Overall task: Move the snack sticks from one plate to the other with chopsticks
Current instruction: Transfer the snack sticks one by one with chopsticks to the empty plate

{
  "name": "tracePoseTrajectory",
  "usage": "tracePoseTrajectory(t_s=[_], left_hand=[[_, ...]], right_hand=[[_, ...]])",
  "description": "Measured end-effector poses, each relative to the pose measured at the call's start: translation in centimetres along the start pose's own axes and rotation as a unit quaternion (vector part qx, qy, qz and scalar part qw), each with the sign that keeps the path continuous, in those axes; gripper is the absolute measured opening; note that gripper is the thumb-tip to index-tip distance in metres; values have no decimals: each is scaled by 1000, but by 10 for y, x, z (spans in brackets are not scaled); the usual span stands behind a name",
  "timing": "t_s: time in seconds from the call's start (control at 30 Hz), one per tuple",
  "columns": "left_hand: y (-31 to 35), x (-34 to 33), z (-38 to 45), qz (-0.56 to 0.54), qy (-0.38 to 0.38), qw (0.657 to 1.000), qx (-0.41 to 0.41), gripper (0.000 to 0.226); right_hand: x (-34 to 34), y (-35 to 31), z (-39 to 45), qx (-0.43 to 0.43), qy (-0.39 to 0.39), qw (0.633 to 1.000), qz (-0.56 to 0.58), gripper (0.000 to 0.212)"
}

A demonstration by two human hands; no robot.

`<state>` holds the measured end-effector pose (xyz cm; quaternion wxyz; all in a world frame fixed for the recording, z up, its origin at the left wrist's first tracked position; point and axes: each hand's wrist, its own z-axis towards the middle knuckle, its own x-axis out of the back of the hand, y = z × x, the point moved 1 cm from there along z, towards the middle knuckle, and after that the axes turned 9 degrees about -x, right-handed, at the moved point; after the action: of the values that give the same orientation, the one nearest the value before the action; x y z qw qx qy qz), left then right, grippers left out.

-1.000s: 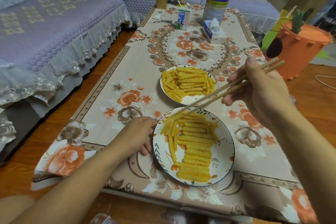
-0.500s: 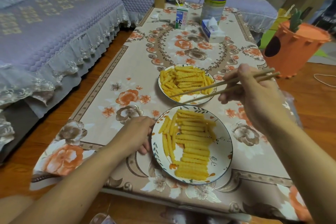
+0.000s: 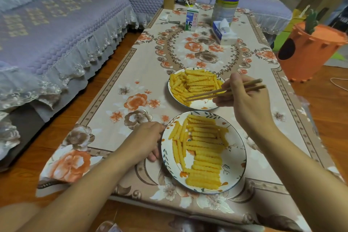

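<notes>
Floral cloth covers the low table (image 3: 131, 73), a quilted lilac sofa (image 3: 56, 30) along its left edge. Two round patterned plates sit toward the near edge — the far plate (image 3: 197, 106) and near plate (image 3: 235, 171) both hold ridged yellow snack sticks (image 3: 205, 152). Right hand (image 3: 244, 105) pinches wooden chopsticks (image 3: 207, 95), tips over the far plate; left hand (image 3: 145, 139) rests curled against the near plate's rim.

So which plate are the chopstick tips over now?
The far plate, beyond the near plate. The chopsticks in the right hand reach over its piled sticks.
</notes>
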<state>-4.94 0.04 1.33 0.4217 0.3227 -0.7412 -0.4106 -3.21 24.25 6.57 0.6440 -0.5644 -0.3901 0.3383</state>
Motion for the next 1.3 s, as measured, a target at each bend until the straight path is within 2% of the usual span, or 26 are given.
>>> tracePoseTrajectory(t_s=[0.23, 0.43, 0.67, 0.77, 0.83, 0.93, 1.1, 1.23, 1.3], left_hand=[[1, -1, 0, -4, 0, 1000, -1, 31], [-1, 0, 1, -4, -10, 1000, -9, 31], [-7, 1, 6, -38, -8, 999, 5, 27], [-9, 1, 8, -46, -9, 999, 8, 29], [-9, 0, 8, -53, -8, 999, 11, 29], [-9, 0, 7, -56, -10, 998, 11, 30], [-5, 0, 5, -55, -7, 998, 8, 28], [-2, -1, 4, -56, 3, 998, 9, 31], [-1, -1, 3, -51, 5, 999, 11, 31]], right_hand=[[2, 0, 0, 4, 11, 1000, -4, 42], [20, -26, -3, 8, 15, 999, 47, 47], [34, -39, -26, -21, -178, 983, 42, 46], [29, -27, -35, -4, -227, 974, -24, 52], [28, -23, -34, 8, -240, 970, -23, 54], [33, -27, -29, 8, -222, 975, -9, 47], [42, -32, -24, -6, -143, 989, 26, 43], [31, -32, -32, -6, -138, 990, 10, 44], [26, -27, -30, -2, -93, 996, 10, 39]])
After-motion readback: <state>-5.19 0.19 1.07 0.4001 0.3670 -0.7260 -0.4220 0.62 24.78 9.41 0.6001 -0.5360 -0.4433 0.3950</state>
